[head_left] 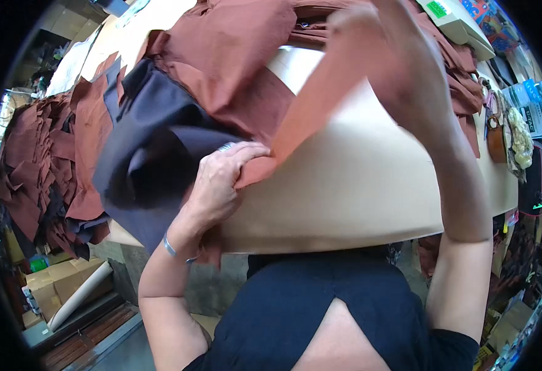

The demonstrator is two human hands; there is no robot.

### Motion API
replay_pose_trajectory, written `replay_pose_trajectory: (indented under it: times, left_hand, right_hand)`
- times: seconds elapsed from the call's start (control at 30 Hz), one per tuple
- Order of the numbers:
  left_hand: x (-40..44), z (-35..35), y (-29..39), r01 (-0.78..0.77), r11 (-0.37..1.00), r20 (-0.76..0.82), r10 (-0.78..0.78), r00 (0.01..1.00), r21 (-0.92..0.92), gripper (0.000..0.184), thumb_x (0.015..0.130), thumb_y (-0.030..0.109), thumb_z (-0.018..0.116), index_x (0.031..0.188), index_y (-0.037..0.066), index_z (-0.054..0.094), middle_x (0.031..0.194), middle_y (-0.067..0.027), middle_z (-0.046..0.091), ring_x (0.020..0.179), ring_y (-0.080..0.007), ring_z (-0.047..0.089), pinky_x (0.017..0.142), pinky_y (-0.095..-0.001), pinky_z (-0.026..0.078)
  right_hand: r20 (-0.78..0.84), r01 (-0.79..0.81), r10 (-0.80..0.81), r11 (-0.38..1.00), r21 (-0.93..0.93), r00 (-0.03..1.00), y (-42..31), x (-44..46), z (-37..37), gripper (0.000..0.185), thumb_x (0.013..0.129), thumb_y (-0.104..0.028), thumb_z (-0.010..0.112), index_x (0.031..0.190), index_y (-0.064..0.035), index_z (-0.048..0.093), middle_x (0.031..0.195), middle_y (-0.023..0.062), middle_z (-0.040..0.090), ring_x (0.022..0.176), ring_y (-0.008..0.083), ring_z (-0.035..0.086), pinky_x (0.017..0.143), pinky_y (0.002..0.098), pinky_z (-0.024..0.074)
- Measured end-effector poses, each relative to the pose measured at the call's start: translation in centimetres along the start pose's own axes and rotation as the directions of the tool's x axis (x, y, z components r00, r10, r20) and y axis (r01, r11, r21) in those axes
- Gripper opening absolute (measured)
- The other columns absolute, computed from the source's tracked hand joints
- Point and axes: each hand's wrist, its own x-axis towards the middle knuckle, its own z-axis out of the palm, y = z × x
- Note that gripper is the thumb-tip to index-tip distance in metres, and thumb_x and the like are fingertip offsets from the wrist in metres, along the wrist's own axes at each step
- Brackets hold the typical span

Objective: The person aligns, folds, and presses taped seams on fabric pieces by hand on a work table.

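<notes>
My left hand pinches the lower end of a rust-brown fabric piece over the pale table. The piece stretches up and to the right toward my right hand, which is raised and blurred; its fingers are too smeared to read. Beside my left hand lies a dark navy cloth, bunched and hanging over the table's front edge. More reddish-brown fabric is heaped behind it.
Stacked brown fabric pieces hang over the table's left end. Folded brown cloth lies at the back right, near a tape roll. A cardboard box stands below left.
</notes>
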Motion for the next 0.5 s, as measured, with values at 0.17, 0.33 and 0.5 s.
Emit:
replay_pose_trajectory:
  times: [0.17,0.33,0.5]
  left_hand:
    - [0.0,0.0,1.9,0.444,0.221,0.319,-0.438,0.84,-0.868,0.022,0.091,0.018,0.059,0.104,0.0,0.059,0.088,-0.0038,0.064,0.082,-0.0103,0.061,0.072,-0.026,0.05]
    - [-0.2,0.1,2.2,0.355,-0.021,0.326,-0.452,0.831,-0.935,0.029,0.09,0.016,0.06,0.113,0.0,0.055,0.101,-0.0053,0.062,0.09,-0.0115,0.06,0.081,-0.0273,0.05]
    - [0.1,0.4,2.1,0.374,-0.045,0.355,-0.437,0.827,-0.926,0.031,0.089,0.017,0.061,0.113,-0.002,0.054,0.101,-0.0061,0.062,0.088,-0.0117,0.06,0.079,-0.0274,0.05]
  right_hand:
    - [0.156,-0.339,0.342,0.94,-0.044,0.927,6.0,3.6,4.4,0.056,0.077,0.005,0.057,0.129,-0.0004,0.037,0.088,0.0157,0.057,0.076,0.0257,0.056,0.07,0.032,0.0463]
    - [0.502,-0.615,0.427,0.73,0.299,0.752,9.1,2.0,6.5,0.06,0.08,0.0,0.06,0.135,0.0013,0.034,0.089,0.0048,0.055,0.078,0.0128,0.05,0.071,0.0264,0.0439]
    - [0.373,-0.569,0.475,0.797,0.203,0.797,9.3,2.7,6.8,0.055,0.082,0.001,0.055,0.133,-0.0005,0.035,0.091,0.0124,0.06,0.081,0.0208,0.057,0.075,0.0322,0.046]
